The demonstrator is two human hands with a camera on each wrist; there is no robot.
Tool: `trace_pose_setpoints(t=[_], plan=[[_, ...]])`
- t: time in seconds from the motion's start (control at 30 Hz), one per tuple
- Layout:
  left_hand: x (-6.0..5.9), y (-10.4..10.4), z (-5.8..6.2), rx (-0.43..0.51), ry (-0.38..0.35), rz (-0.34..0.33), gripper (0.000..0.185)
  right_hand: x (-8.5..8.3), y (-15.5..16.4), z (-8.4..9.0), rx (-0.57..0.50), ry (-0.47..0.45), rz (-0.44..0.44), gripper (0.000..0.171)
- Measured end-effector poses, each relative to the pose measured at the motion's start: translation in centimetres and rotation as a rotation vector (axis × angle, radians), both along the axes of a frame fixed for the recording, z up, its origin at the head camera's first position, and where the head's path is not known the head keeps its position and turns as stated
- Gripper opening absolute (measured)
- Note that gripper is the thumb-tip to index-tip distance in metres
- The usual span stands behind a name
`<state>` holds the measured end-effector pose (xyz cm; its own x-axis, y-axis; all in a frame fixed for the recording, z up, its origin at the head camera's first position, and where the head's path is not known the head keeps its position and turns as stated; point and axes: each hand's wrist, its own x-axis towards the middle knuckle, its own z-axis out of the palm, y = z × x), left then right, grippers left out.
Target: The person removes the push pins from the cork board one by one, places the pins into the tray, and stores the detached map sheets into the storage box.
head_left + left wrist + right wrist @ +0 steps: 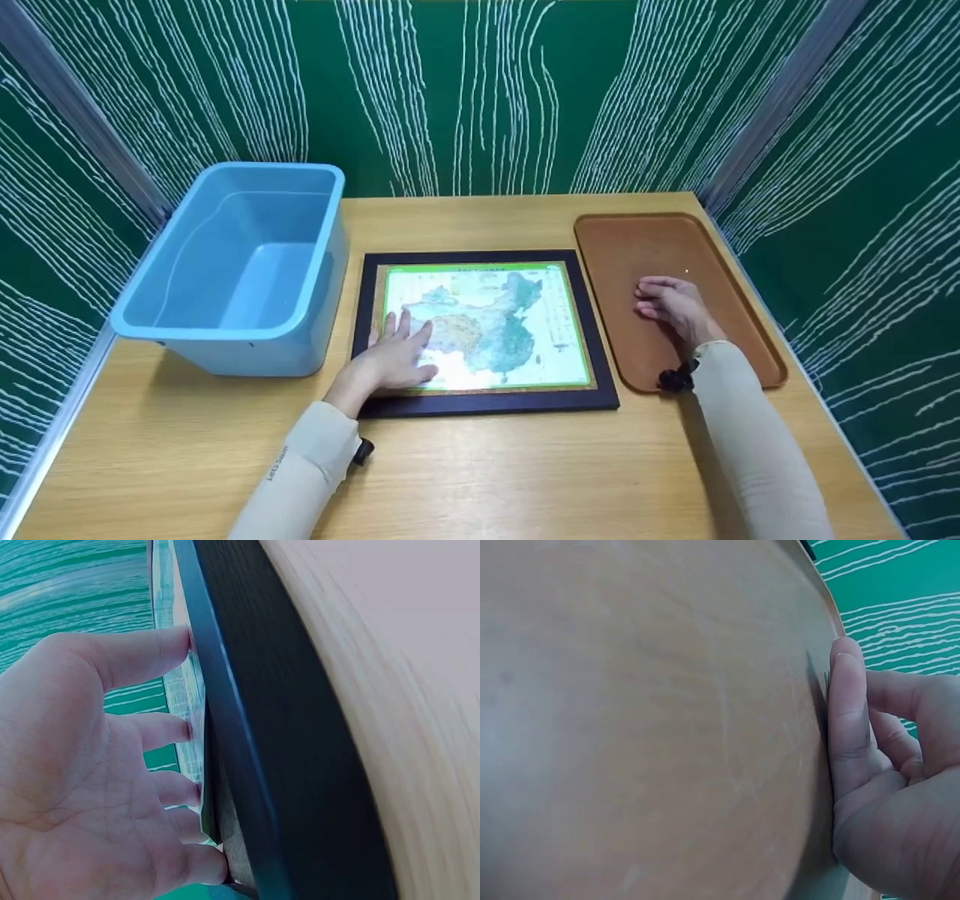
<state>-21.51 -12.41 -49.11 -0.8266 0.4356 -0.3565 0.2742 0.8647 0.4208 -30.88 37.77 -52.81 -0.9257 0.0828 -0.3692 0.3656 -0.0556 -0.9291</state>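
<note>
My left hand (395,360) rests with spread fingers on the left side of a map (487,326) with a green border. The map lies inside a black-framed board (491,403) with a brown surface showing round its edges. In the left wrist view, the fingertips (176,645) touch the sheet beside the dark frame, and one lower corner of the sheet stands slightly off the board. Over a brown tray (622,247), my right hand (675,304) has its thumb and fingers drawn together. A thin dark pin-like piece (826,680) shows at these fingertips, mostly hidden.
A deep blue plastic bin (225,334) stands on the left of the wooden table (510,472). A tiny bright speck (686,271) shows on the tray beyond the right hand. Green walls with white wavy lines (487,97) enclose the back and sides.
</note>
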Motion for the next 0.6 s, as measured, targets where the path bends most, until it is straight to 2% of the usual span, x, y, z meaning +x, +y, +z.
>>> trace_pose_setpoints(t=[0.37,0.6], plan=[[0.1,-0.2,-0.27,0.023,0.019,0.01,0.081,-0.13,-0.16,0.01,0.039,-0.007,0.001,0.039],[0.13,-0.2,-0.34,0.023,0.024,0.012,0.081,0.38,-0.43,0.29,0.109,0.012,0.065,0.042]])
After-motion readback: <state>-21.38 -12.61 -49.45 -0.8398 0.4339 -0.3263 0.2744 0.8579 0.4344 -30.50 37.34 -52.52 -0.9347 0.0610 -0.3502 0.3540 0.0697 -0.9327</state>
